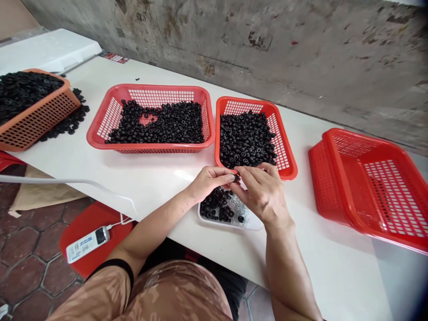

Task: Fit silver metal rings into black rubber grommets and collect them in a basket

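My left hand [210, 180] pinches a small round black part [236, 178] between thumb and forefinger. Against its other side come the bent fingers of my right hand [264, 192], closed together; what they grip, if anything, is hidden. Both hands meet above a shallow white tray [230, 225], which holds loose black ring-shaped parts [217, 206] on its left and tiny shiny clear or silvery bits [243, 208] on its right. Just beyond my fingers stands a red basket [286, 154] heaped with similar black parts [247, 138].
A wider red basket [150, 146] with black parts stands left of centre. Farther left, an orange basket [47, 117] is heaped full, with parts spilled beside it. Stacked red baskets [337, 187] stand at right. A power strip [87, 244] lies on a red stool [75, 227].
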The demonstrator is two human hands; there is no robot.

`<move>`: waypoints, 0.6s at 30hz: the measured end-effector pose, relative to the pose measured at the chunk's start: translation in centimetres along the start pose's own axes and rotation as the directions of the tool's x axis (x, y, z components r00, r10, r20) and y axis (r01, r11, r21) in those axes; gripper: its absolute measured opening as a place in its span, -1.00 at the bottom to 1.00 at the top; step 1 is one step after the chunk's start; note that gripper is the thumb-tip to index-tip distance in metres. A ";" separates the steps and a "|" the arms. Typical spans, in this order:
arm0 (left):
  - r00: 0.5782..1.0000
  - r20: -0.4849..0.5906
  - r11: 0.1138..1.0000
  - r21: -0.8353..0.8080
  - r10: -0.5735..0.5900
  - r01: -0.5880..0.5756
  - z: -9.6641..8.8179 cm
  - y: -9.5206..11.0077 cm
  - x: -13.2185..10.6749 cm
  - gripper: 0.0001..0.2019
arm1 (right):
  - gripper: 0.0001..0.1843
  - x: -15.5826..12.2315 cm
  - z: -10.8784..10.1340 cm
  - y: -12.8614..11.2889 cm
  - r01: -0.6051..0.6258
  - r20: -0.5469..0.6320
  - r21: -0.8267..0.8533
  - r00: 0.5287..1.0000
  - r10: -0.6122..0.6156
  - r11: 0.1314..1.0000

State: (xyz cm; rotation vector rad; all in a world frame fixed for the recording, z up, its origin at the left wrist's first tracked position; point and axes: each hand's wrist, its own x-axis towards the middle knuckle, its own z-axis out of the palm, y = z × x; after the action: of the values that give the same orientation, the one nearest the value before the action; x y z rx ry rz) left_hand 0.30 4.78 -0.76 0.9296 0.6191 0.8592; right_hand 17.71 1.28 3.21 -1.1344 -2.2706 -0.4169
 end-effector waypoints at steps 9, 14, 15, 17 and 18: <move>0.999 -0.032 0.999 0.029 0.042 -0.041 0.0 -0.3 0.1 -0.59 | -0.92 -0.1 0.9 0.3 0.065 -0.026 0.052 0.998 -0.064 0.997; 1.000 -0.017 1.000 -0.005 0.012 -0.013 0.2 -0.2 0.1 -0.59 | -0.91 -0.3 1.6 0.5 0.064 -0.102 0.094 0.993 -0.055 0.993; 1.000 -0.009 1.000 -0.025 -0.008 0.008 0.2 -0.2 0.1 -0.58 | -0.90 -0.3 1.7 0.5 0.051 -0.112 0.118 0.993 -0.038 0.992; 0.998 0.010 0.995 -0.086 -0.058 0.059 0.2 -0.1 0.0 -0.52 | -0.87 -0.3 1.9 0.4 0.013 -0.123 0.169 0.992 0.008 0.986; 0.996 0.023 0.989 -0.121 -0.082 0.084 0.2 -0.1 0.0 -0.50 | -0.85 -0.3 1.9 0.3 -0.007 -0.124 0.190 0.992 0.031 0.982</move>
State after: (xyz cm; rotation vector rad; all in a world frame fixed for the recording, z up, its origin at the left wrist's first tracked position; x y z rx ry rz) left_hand 0.52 4.68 -0.80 0.7948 0.5795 0.8049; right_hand 17.41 2.26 1.54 -1.0038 -2.1362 -0.2511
